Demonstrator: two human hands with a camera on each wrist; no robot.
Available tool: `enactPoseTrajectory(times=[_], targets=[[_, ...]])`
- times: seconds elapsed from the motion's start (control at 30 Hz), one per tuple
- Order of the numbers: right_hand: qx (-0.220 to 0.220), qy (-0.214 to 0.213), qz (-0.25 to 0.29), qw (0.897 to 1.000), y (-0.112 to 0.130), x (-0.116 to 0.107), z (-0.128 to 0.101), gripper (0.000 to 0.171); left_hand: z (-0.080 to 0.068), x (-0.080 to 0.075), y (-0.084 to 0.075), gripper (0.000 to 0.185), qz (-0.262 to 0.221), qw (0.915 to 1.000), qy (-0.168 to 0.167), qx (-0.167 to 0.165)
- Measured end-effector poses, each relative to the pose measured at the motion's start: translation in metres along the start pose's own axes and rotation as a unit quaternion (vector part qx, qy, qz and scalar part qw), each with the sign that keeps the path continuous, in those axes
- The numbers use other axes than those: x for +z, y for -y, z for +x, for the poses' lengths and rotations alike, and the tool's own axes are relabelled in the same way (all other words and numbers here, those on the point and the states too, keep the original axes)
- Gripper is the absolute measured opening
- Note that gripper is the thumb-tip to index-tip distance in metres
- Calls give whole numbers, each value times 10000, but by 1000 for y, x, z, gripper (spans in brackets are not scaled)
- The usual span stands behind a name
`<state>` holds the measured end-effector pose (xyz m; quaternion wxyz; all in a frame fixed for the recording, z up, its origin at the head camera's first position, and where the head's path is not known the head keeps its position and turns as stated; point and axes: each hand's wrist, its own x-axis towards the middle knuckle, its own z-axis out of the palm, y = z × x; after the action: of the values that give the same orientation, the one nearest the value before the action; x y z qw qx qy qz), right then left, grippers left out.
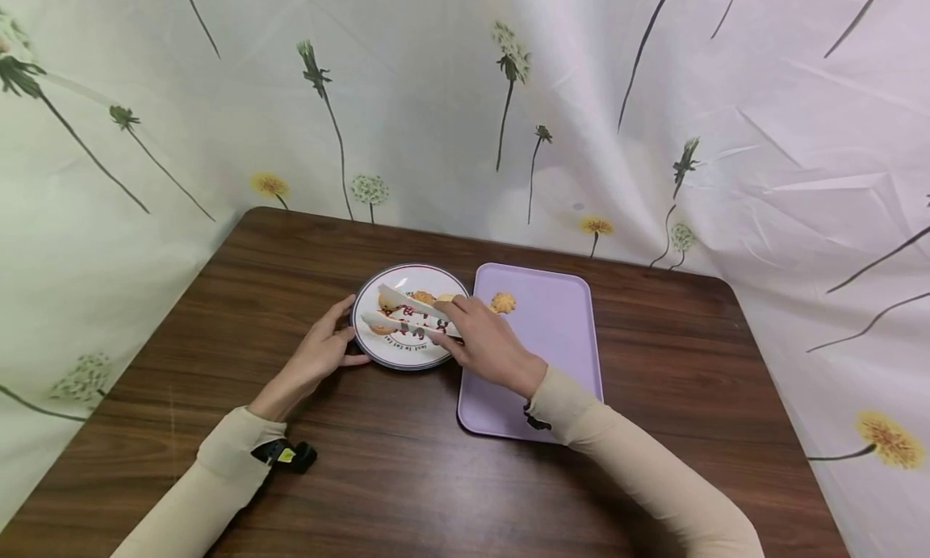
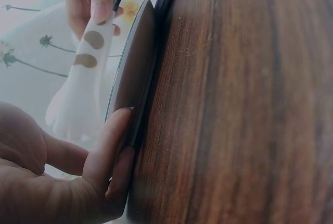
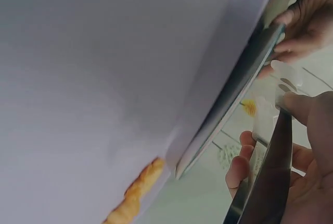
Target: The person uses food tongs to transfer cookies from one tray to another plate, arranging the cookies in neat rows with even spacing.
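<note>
A white plate [image 1: 409,356] with a dark rim and printed figures lies on the table. My left hand [image 1: 320,350] holds its left edge, and the left wrist view shows fingers [image 2: 112,138] against the plate's underside. Above the plate, my right hand [image 1: 494,344] grips tongs [image 1: 407,299] with white, paw-shaped ends and, in the right wrist view, dark metal arms [image 3: 270,172]. The tong ends stand apart, pointing left. Several cookies [image 1: 421,297] are on the plate, partly hidden by the tongs and right hand. I cannot tell whether the tongs touch one.
To the plate's right lies a purple tray [image 1: 559,324], close to its rim, with a flower-shaped cookie [image 1: 503,302] near the tray's upper left. Both stand on a dark wooden table [image 1: 392,477]. A flower-printed white curtain [image 1: 436,122] hangs behind the table and along its sides.
</note>
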<state>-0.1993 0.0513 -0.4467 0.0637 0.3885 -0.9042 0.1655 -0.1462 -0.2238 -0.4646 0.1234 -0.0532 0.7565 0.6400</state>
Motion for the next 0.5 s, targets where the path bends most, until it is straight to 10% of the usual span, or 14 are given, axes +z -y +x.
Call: enactPoseTrajectory(times=[0.5], targets=[[440,-589,50,9973,-37,-24,-32,46,1,0,2,67,188,9998,15,2]])
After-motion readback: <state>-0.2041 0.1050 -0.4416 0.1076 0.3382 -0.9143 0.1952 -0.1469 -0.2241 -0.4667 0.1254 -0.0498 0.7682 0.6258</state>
